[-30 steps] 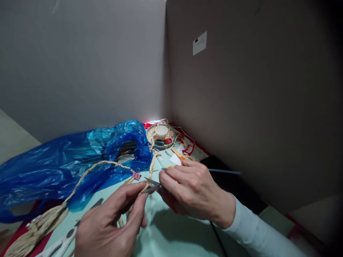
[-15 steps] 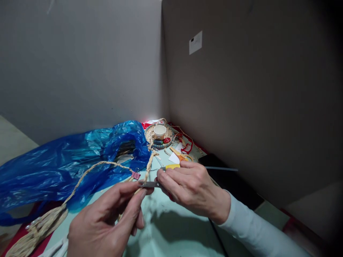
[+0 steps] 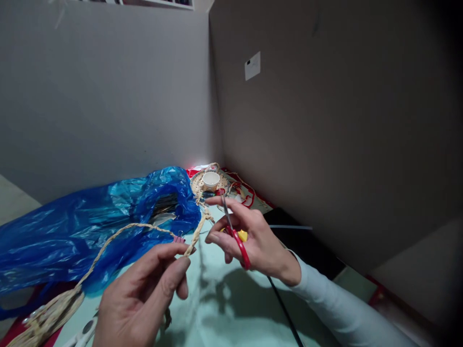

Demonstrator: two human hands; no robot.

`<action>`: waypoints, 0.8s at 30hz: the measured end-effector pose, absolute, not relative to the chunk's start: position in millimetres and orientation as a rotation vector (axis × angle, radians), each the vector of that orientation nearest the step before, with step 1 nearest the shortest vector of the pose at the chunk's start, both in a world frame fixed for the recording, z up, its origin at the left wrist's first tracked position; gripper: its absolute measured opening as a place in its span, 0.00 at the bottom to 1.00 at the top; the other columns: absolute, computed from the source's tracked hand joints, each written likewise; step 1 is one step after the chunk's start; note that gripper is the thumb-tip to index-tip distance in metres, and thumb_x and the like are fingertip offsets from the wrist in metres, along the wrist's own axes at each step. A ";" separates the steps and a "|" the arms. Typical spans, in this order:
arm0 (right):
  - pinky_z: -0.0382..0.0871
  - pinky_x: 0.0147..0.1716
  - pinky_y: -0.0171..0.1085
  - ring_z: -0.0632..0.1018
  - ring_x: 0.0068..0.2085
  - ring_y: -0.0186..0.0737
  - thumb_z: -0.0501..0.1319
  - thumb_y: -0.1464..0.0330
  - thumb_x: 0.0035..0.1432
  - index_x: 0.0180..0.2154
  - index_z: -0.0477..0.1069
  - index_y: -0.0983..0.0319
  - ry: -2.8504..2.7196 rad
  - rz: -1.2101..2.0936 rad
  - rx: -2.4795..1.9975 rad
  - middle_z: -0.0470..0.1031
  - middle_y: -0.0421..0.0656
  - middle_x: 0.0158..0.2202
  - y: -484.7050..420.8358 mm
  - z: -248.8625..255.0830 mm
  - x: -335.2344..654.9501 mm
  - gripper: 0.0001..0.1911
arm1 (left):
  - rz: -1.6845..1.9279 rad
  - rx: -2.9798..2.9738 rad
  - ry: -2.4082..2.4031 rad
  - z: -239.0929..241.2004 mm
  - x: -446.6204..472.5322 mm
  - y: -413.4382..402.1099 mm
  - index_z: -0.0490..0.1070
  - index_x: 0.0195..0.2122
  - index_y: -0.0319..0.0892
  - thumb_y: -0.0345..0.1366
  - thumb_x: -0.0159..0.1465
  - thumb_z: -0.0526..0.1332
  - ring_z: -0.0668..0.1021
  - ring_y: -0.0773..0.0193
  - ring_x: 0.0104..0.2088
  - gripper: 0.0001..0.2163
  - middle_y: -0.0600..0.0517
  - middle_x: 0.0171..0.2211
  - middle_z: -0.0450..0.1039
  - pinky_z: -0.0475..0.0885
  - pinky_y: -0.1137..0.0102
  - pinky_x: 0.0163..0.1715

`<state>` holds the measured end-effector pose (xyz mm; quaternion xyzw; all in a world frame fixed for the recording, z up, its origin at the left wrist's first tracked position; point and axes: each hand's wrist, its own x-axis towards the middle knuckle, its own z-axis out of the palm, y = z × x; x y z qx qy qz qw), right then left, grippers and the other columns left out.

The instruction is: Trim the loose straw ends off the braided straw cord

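Between the thumb and forefinger of my left hand [image 3: 144, 294] is a pale braided raffia cord [image 3: 197, 234], its upper end rising away from me. My right hand [image 3: 253, 231] has red-handled scissors [image 3: 239, 248] hooked in it, blades pointing up and away from the cord. The forefinger and thumb of that hand are spread near the cord's upper end without visibly touching it. Behind my left hand a thin twisted raffia cord [image 3: 119, 233] runs from a pink binder clip [image 3: 178, 239] to a raffia bundle [image 3: 54, 313] at lower left.
A blue plastic bag [image 3: 90, 217] covers the left of the pale green table [image 3: 224, 318]. At the back, a white cup [image 3: 211, 180] stands on a woven tray [image 3: 197, 183]. Something yellow [image 3: 242, 235] shows behind my right hand. Grey walls [image 3: 144, 96] meet behind the table.
The scissors blades have come away from the cord and now point upward. My right hand has opened its fingers towards the cord's upper end. My left hand still pinches the cord.
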<state>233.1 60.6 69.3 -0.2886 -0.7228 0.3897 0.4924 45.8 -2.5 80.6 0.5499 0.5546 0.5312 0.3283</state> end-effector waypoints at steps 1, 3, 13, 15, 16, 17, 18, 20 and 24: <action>0.69 0.20 0.31 0.74 0.20 0.30 0.63 0.64 0.61 0.53 0.65 0.58 -1.739 1.077 -0.697 0.77 0.38 0.31 62.8 68.3 233.3 0.20 | 1.371 1.442 1.450 80.8 44.8 -1.8 0.79 0.35 0.47 0.42 0.58 0.66 0.72 0.64 0.18 0.07 0.56 0.18 0.72 0.69 0.74 0.15; 0.67 0.18 0.29 0.73 0.20 0.28 0.64 0.64 0.59 0.45 0.70 0.59 -1.721 1.186 -0.683 0.76 0.38 0.32 67.5 65.8 233.7 0.13 | 1.304 1.456 1.443 83.0 43.1 -0.6 0.79 0.33 0.47 0.43 0.59 0.65 0.69 0.65 0.17 0.07 0.57 0.16 0.69 0.67 0.74 0.15; 0.64 0.24 0.30 0.67 0.22 0.28 0.64 0.70 0.57 0.37 0.75 0.64 -1.855 0.545 -0.639 0.74 0.39 0.26 58.3 71.2 230.5 0.05 | 1.035 1.287 1.241 93.3 48.7 -0.7 0.76 0.36 0.50 0.46 0.59 0.66 0.75 0.67 0.24 0.08 0.56 0.23 0.77 0.69 0.77 0.25; 0.66 0.24 0.29 0.68 0.22 0.28 0.64 0.73 0.56 0.38 0.75 0.65 -1.878 0.481 -0.587 0.75 0.39 0.27 57.1 71.0 229.5 0.06 | 0.999 1.248 1.253 92.9 48.6 0.0 0.77 0.34 0.49 0.47 0.57 0.68 0.74 0.69 0.22 0.09 0.57 0.21 0.75 0.68 0.78 0.24; 0.66 0.24 0.29 0.68 0.22 0.28 0.64 0.74 0.56 0.39 0.75 0.65 -1.875 0.453 -0.566 0.76 0.39 0.27 57.0 70.7 229.2 0.07 | 0.972 1.259 1.262 93.3 48.2 0.6 0.77 0.32 0.48 0.48 0.56 0.69 0.73 0.69 0.21 0.10 0.57 0.20 0.74 0.67 0.78 0.22; 0.66 0.24 0.28 0.68 0.22 0.27 0.63 0.74 0.56 0.39 0.75 0.65 -1.865 0.428 -0.548 0.76 0.39 0.27 57.2 70.5 229.0 0.07 | 0.941 1.274 1.266 93.9 47.7 1.3 0.77 0.31 0.47 0.49 0.56 0.69 0.72 0.69 0.21 0.11 0.56 0.20 0.74 0.66 0.78 0.22; 0.66 0.24 0.28 0.68 0.22 0.27 0.63 0.75 0.57 0.39 0.75 0.66 -1.850 0.405 -0.536 0.77 0.40 0.28 57.4 70.4 228.8 0.07 | 0.911 1.276 1.263 94.7 47.2 2.1 0.77 0.30 0.46 0.50 0.55 0.68 0.71 0.69 0.20 0.12 0.56 0.20 0.73 0.66 0.78 0.21; 0.67 0.24 0.27 0.68 0.21 0.26 0.62 0.74 0.58 0.40 0.75 0.66 -1.821 0.376 -0.528 0.78 0.41 0.30 57.7 70.3 228.6 0.07 | 0.866 1.230 1.236 96.3 46.7 3.6 0.77 0.30 0.45 0.50 0.55 0.68 0.68 0.71 0.19 0.14 0.57 0.18 0.72 0.64 0.78 0.20; 0.69 0.25 0.26 0.71 0.22 0.26 0.63 0.74 0.59 0.42 0.75 0.66 -1.800 0.371 -0.526 0.80 0.42 0.32 57.4 70.0 228.0 0.08 | 0.806 1.123 1.143 96.9 48.7 6.1 0.75 0.27 0.43 0.50 0.55 0.69 0.67 0.72 0.17 0.15 0.56 0.17 0.72 0.61 0.77 0.20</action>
